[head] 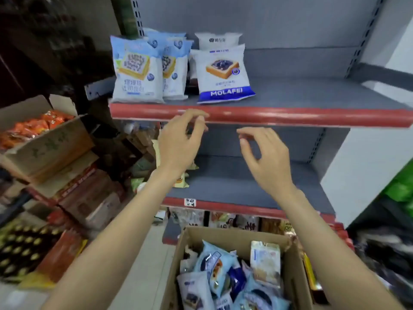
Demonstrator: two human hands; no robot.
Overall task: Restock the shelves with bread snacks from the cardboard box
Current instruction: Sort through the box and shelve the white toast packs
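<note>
Below the upper shelf (290, 115), my left hand (178, 144) and right hand (266, 157) hover, grip loose and empty. Bread snacks (232, 278) wait in the cardboard box (292, 274); the leaning Molafei packet (223, 74) overhangs the edge, and a careless brush could topple it.

A shop aisle: red-edged metal shelving (268, 117), packaged bread snacks (223, 74), stock cartons (44, 148) alongside.

Bread packets (138, 70) stand at the upper shelf's (290, 95) left end. Below centre frame, the cardboard box (295, 265) holds more packets; bottles (20, 249), probably crated, sit lower left.
</note>
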